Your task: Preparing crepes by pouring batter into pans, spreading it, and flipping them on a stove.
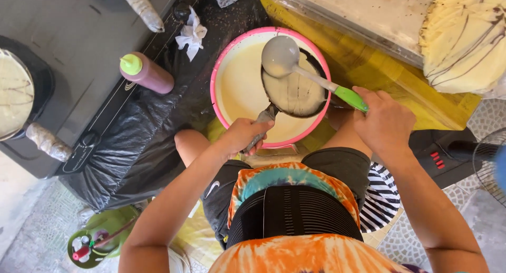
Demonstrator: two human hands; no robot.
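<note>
At the bottom edge, the person's lap in a tie-dye shirt with a black waist band, both forearms reaching up from it; left hand clenched around the wrapped handle of a small dark pan, right hand grasping the green handle of a grey ladle. Pan is held over the right half of a pink-rimmed bowl of pale batter, its far edge close to the bowl's rim, ladle scoop above the pan's upper left edge, batter coating the pan inside. Bowl sits on a yellow surface, near its left edge, just beside black plastic sheeting that drapes over the stove side. Left of bowl a squeeze bottle with green cap lies tilted on the sheeting, well apart from the bowl, open room between them. Crumpled white tissue just beyond. Far left, another pan with batter on a dark stove top, cut by frame edge. Far right top, stack of folded crepes with dark streaks beside a tray. Right edge, black box with red buttons and a fan grille
</note>
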